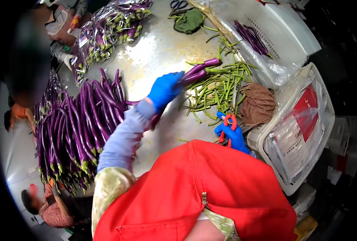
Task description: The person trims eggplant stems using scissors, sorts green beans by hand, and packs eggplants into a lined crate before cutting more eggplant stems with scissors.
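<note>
My left hand [165, 90], in a blue glove, is closed around long purple eggplants [195, 75]; their ends point right over a heap of green cut stems [222, 88]. In my right hand [234, 135], also blue-gloved, are red-handled pliers or shears [228, 127], the tool pointing up toward the stems. A brown cloth bundle [257, 103] lies just beyond that hand. At the left, a big pile of eggplants [82, 120] is laid side by side.
Bagged eggplants [118, 24] lie at the upper left, beside a person in a striped top. A green cloth [189, 21] and scissors [179, 5] are at the top. White crates [293, 188] line the right. Other people are at the left.
</note>
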Action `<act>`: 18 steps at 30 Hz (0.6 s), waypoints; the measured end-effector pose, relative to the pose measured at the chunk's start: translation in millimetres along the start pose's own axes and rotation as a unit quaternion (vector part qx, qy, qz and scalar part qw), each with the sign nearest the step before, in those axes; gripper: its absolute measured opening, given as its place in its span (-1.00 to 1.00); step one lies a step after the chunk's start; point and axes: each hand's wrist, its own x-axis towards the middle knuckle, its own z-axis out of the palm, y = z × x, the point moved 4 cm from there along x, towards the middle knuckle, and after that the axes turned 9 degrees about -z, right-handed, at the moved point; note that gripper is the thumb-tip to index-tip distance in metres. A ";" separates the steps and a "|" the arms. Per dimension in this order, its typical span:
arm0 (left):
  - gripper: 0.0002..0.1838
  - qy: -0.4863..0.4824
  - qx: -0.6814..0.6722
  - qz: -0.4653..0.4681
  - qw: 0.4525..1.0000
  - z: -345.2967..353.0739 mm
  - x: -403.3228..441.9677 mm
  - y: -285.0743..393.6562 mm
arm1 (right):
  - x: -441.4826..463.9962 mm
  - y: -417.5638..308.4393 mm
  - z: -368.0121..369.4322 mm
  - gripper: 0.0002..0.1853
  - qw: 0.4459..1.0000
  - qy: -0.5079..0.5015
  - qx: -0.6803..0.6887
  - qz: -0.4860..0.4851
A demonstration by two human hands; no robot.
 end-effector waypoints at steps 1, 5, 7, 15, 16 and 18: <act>-0.47 -0.030 0.037 -0.054 0.997 15.2 19.2 11.3 | 0.1 -0.4 -0.1 -0.44 1.000 -0.002 0.005 0.009; -0.68 -0.074 0.083 -0.146 0.983 47.6 55.8 8.1 | -2.4 -6.7 2.9 -0.41 1.000 0.010 0.018 -0.006; -0.70 -0.059 0.087 -0.159 0.982 38.1 66.8 12.0 | -3.0 -11.2 2.3 -0.41 1.000 0.003 0.021 -0.002; -0.71 0.014 0.079 -0.062 0.995 43.1 102.8 35.8 | 1.6 -4.6 -1.0 -0.39 0.999 -0.020 0.049 0.010; -0.72 0.035 0.073 -0.047 0.996 53.3 109.6 32.5 | 1.4 -6.0 -1.4 -0.39 0.999 -0.020 0.048 0.013; -0.70 -0.038 0.106 -0.104 0.988 71.6 119.6 24.5 | -1.4 -11.1 1.2 -0.39 0.998 -0.010 0.056 0.009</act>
